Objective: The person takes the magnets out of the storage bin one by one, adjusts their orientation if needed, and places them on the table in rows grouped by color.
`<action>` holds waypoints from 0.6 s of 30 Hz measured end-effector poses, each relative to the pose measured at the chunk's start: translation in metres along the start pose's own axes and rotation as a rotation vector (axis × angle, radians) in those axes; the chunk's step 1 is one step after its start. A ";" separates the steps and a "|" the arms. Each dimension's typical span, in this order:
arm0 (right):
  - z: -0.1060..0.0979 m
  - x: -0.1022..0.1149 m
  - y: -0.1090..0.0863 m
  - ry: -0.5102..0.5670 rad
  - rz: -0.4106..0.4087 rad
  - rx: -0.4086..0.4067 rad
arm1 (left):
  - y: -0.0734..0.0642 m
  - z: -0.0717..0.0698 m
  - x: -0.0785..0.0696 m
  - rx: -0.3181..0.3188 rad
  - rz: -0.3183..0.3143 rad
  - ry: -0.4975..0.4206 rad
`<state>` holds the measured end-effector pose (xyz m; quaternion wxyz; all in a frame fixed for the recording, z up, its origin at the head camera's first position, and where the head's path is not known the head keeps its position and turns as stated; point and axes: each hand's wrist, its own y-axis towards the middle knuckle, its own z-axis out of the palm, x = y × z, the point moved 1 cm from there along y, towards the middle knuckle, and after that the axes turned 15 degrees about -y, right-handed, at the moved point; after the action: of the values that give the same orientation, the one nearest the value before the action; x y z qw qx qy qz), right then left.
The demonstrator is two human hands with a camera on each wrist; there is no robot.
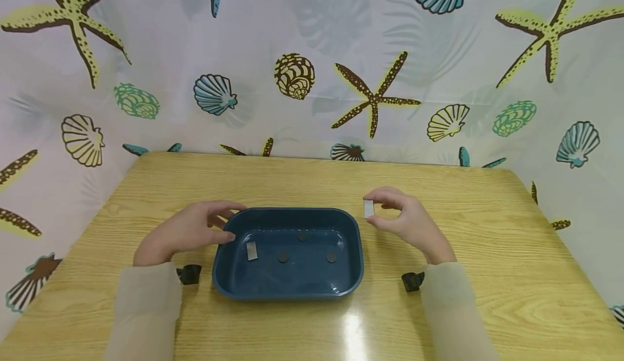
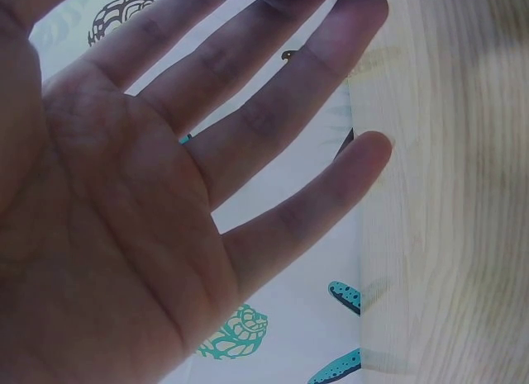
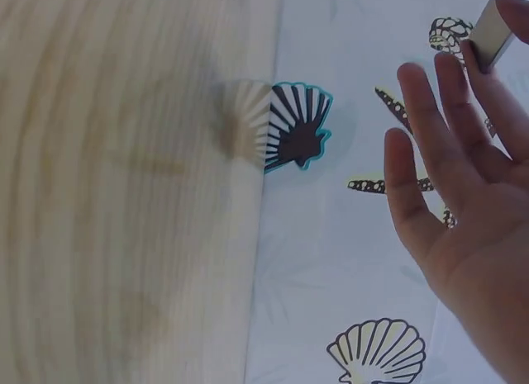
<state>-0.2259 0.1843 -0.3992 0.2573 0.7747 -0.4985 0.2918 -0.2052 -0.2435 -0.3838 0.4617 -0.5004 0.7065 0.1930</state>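
A dark blue rectangular tray [image 1: 287, 297] with rounded corners stands on the table. At its left end is my left hand [image 1: 195, 225], its thumb and fingers spread at the rim. The left wrist view shows that hand's fingers [image 2: 256, 120] fairly straight. To the right of the tray, above the table, my right hand [image 1: 407, 217] pinches a small flat silver rectangular piece [image 1: 369, 208] between thumb and index finger. The same piece [image 3: 491, 33] appears at the right wrist view's upper right. Inside the tray lies a similar silver piece [image 1: 251, 251], on the left.
Several small dark round discs lie on the tray floor, one disc [image 1: 283, 256] near the middle. The wooden table [image 1: 487, 242] extends around the tray. Behind and beside it hangs a white cloth [image 1: 253, 41] printed with shells and starfish.
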 end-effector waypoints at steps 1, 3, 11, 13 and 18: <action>-0.001 -0.002 0.000 -0.006 0.005 -0.001 | 0.000 0.000 0.000 0.000 0.000 0.001; -0.002 -0.006 0.000 -0.025 0.014 -0.002 | 0.000 0.000 0.000 -0.002 -0.002 0.002; -0.008 -0.015 -0.004 -0.123 0.047 0.006 | 0.000 0.000 0.000 -0.002 -0.004 -0.003; -0.009 -0.018 -0.005 -0.148 0.064 0.008 | 0.000 0.001 0.000 -0.002 -0.004 -0.003; -0.009 -0.026 -0.006 -0.209 0.110 0.022 | 0.001 0.001 0.000 -0.003 -0.004 -0.002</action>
<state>-0.2309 0.2089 -0.4113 0.1787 0.7753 -0.5611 0.2284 -0.2054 -0.2431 -0.3844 0.4621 -0.5022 0.7049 0.1935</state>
